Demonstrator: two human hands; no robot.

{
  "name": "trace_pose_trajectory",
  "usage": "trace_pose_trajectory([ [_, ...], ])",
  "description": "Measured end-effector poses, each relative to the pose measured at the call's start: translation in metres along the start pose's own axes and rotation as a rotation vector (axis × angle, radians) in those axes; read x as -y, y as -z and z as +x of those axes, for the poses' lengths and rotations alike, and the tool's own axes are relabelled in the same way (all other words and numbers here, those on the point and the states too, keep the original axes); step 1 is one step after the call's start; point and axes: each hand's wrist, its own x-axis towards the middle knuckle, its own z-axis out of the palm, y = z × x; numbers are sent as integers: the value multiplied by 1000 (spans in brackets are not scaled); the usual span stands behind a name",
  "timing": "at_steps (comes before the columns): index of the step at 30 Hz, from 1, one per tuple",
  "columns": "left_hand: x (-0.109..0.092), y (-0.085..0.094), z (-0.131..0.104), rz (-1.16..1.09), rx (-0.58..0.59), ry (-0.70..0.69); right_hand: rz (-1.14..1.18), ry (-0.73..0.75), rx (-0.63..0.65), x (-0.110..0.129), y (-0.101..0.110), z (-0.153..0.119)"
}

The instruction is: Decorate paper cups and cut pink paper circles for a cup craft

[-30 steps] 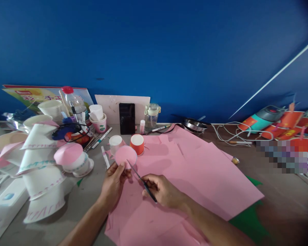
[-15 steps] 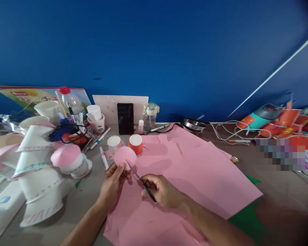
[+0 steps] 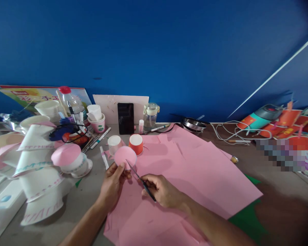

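A round pink paper disc (image 3: 123,155) is pinched at its lower edge by my left hand (image 3: 114,181), thumb on top. My right hand (image 3: 161,191) is wrapped round the dark handle of scissors (image 3: 146,187), whose blades lie over the disc with the tip near its middle. Just behind the disc stand a white paper cup (image 3: 114,142) and a red paper cup (image 3: 136,143). Large pink paper sheets (image 3: 190,171) spread beneath both hands.
Stacked white cups with drawn marks (image 3: 39,174) and a pink-topped cup (image 3: 66,155) stand at left. Behind are a black phone (image 3: 126,118) and a lidded jar (image 3: 151,115). White cables (image 3: 220,135) and red cups (image 3: 290,118) lie at right.
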Motion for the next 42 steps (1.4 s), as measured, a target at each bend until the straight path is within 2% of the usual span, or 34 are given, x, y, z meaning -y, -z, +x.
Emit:
trace_pose_trajectory([
  [10,-2,1,1,-20,-27,-30,-100,-2,-14,0,0,-2],
  [12,-3,3,3,-30,-58,-48,-229,25,-43,2,1,-4],
  [18,-2,7,6,-25,-62,-70,-844,209,-229,12,9,-8],
  [21,-2,6,5,-5,-48,-80,-1012,192,-236,14,15,-8],
  [27,-2,4,1,61,7,-89,-1213,84,-166,18,24,-13],
  [31,-2,6,1,140,40,-94,-1164,106,-106,21,25,-17],
  [33,-2,5,1,184,48,-96,-1083,129,-141,25,24,-17],
  [37,-3,1,-2,208,66,-94,-742,180,-265,34,21,-12],
  [42,-8,-9,-10,269,120,-69,-424,244,-276,41,14,1],
])
